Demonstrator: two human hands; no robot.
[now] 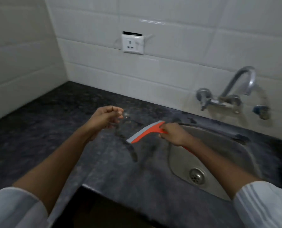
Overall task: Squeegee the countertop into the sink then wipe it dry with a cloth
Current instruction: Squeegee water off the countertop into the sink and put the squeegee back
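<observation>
gripping the squeegee [146,131], right hand [174,134] reaches forward — left hand [106,116] hovers loosely curled, empty.

Two hands are in view, the left hand [106,116] with fingers curled on nothing and the right hand [173,134] with fingers wrapped on the one orange squeegee [144,132], beyond which are one countertop [55,122], one sink [219,153], one tap [232,94] and one wall socket [133,43].
</observation>
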